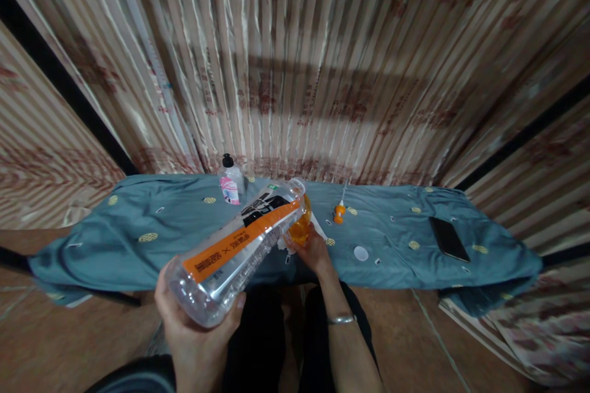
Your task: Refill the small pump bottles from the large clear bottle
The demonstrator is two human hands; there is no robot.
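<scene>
My left hand (198,331) wraps round the base of a large clear plastic bottle (239,245) with an orange and black label. The bottle is tilted, its uncapped neck pointing away and to the right. At that neck, my right hand (311,249) grips a smaller container of orange liquid (302,221), partly hidden behind the large bottle. Whether the neck touches the container's opening I cannot tell. Something white and paper-like (319,227) lies beneath my right hand. Beyond, to the right, an orange pump top (340,214) with a thin tube rests on the cloth.
A clear bottle with a black cap and pink label (230,183) stands at the back left. A white round lid (361,253) and a dark phone (448,239) lie to the right on the blue cloth (391,233). Pleated curtains (295,73) hang behind; dark posts (87,98) frame the sides.
</scene>
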